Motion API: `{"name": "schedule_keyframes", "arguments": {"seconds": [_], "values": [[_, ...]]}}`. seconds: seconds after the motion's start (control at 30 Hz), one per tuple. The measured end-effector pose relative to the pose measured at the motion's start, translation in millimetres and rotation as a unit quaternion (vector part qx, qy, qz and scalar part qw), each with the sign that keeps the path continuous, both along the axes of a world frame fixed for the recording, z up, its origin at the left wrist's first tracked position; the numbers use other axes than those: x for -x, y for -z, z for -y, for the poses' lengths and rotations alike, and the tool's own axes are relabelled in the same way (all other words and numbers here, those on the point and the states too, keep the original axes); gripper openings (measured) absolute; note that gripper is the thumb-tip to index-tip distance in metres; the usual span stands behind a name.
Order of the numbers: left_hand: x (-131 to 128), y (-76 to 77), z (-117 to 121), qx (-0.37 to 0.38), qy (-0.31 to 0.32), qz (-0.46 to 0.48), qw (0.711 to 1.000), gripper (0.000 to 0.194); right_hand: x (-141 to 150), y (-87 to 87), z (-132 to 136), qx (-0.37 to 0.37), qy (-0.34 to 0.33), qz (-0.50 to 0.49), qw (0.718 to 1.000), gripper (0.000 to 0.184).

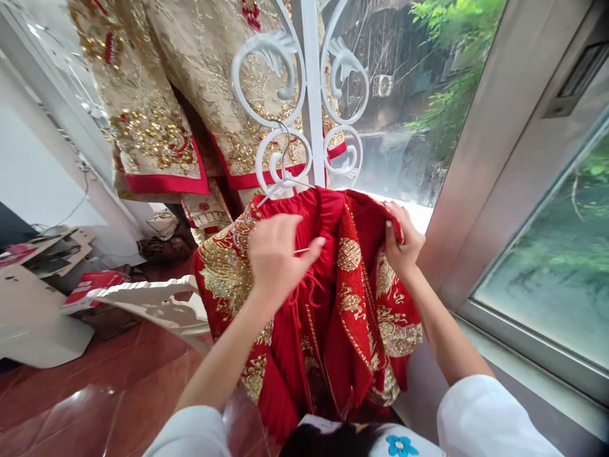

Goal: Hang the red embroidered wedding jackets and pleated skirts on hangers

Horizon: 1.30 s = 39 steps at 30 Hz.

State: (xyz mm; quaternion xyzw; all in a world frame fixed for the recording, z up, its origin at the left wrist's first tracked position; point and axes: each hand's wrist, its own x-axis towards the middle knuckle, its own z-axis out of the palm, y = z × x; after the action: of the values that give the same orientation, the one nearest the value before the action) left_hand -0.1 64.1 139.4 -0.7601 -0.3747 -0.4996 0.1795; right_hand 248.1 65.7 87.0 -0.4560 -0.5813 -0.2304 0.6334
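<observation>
Fingers of the left hand [276, 254], the nearer one to the hanger [287, 183] and just below it, are half curled with the thumb spread; whether anything is gripped cannot be told through the blur. Right of the hanger, the top edge [364, 198] of the red garment [328, 317] is pinched between thumb and fingers by the right hand [403, 238]. Below the hanger, the garment is draped lengthwise downward. Behind the hanger, a white scrolled stand [311, 95] is seen.

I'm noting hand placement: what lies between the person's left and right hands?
In the head view, gathered red cloth and a red panel with a gold medallion lie between the left hand and the right hand.
</observation>
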Motion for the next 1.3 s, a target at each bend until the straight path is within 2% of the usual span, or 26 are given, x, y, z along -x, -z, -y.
{"name": "schedule_keyframes", "arguments": {"seconds": [0.1, 0.2, 0.3, 0.4, 0.5, 0.57, 0.67, 0.77, 0.83, 0.9, 0.97, 1.03, 1.1, 1.2, 1.23, 1.3], "values": [[-53, 18.2, 6, 0.1, 0.048, 0.02, 0.994, 0.056, -15, -20.8, 15, 0.065, -0.062, -0.023, 0.996, 0.032], [-85, 23.6, -3, 0.142, 0.034, 0.092, 0.985, 0.069, -32, -53.3, 30, 0.149, -0.11, -0.001, 0.983, 0.026], [-97, 22.0, -12, 0.15, 0.017, 0.093, 0.984, 0.068, -42, -93.4, 38, 0.189, -0.098, 0.047, 0.976, 0.031], [-99, 17.6, -5, 0.106, -0.005, 0.068, 0.992, 0.068, -42, -129.1, 38, 0.152, -0.032, 0.06, 0.986, 0.036], [-92, 3.6, 10, 0.029, 0.001, 0.031, 0.999, 0.063, -40, -142.3, 34, 0.138, 0.0, 0.068, 0.988, 0.037], [-86, -14.7, 14, 0.012, 0.049, -0.037, 0.998, 0.048, -42, -136.3, 35, 0.153, 0.005, 0.078, 0.985, 0.033], [-84, -50.9, -1, 0.024, 0.115, -0.132, 0.984, 0.029, -53, -117.9, 41, 0.196, -0.019, 0.096, 0.976, 0.025], [-94, -84.0, -31, 0.055, 0.143, -0.167, 0.974, 0.033, -69, -106.4, 44, 0.223, -0.067, 0.096, 0.968, 0.025], [-104, -98.4, -50, 0.114, 0.158, -0.212, 0.958, 0.036, -75, -104.3, 42, 0.225, -0.08, 0.083, 0.968, 0.026], [-113, -105.3, -64, 0.182, 0.159, -0.264, 0.934, 0.031, -72, -101.3, 39, 0.201, -0.065, 0.063, 0.975, 0.025], [-118, -105.6, -72, 0.214, 0.15, -0.281, 0.923, 0.025, -59, -91.8, 40, 0.144, -0.011, 0.026, 0.989, 0.023], [-120, -102.5, -75, 0.207, 0.143, -0.254, 0.934, 0.024, -35, -73.1, 44, 0.091, 0.054, -0.012, 0.994, 0.023], [-119, -100.2, -77, 0.193, 0.145, -0.224, 0.944, 0.023, -6, -47.9, 48, 0.12, 0.065, -0.015, 0.991, 0.025], [-117, -103.7, -83, 0.2, 0.139, -0.226, 0.943, 0.021, 27, -13.3, 47, 0.287, -0.043, -0.001, 0.957, 0.038], [-117, -106.6, -86, 0.21, 0.132, -0.235, 0.94, 0.02, 32, -6.0, 46, 0.334, -0.095, -0.011, 0.938, 0.041], [-119, -113.1, -91, 0.223, 0.119, -0.256, 0.933, 0.019, 30, -0.3, 43, 0.373, -0.178, -0.043, 0.91, 0.043]]}}
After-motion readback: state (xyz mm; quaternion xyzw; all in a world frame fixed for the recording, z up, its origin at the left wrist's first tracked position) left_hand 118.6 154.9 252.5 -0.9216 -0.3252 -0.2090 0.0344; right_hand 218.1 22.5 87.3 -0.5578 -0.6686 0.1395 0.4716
